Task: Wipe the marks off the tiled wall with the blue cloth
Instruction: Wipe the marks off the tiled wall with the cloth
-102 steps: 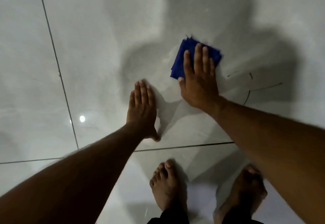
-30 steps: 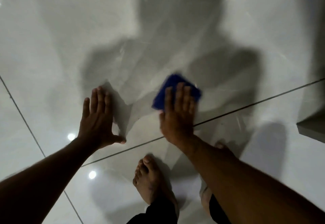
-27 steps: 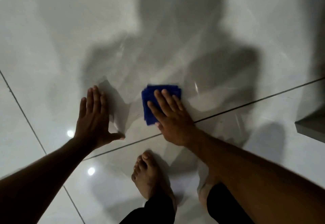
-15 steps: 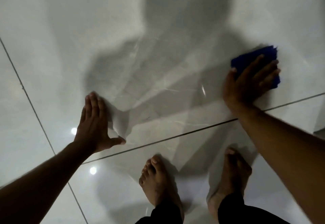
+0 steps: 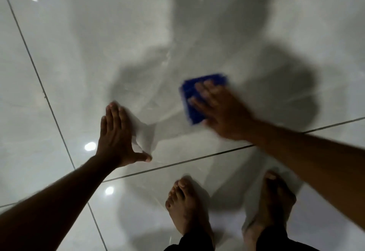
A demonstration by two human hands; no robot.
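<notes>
Right hand (image 5: pixel 223 112), fingers flat and blurred, presses a folded blue cloth (image 5: pixel 199 96) against the glossy tiled wall (image 5: pixel 118 33). Left hand (image 5: pixel 116 138) lies open on the wall beside it, above a dark grout line (image 5: pixel 177 164). Two bare feet (image 5: pixel 187 211) stand below.

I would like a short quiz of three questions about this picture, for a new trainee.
1. True or false: the left hand holds the blue cloth.
2. Which hand looks blurred? A) left B) right C) both
3. Fill in: the left hand lies ____ on the tiled wall, fingers together.

Key: 1 false, the right hand presses the cloth on the wall. 2 B. 3 flat.
</notes>
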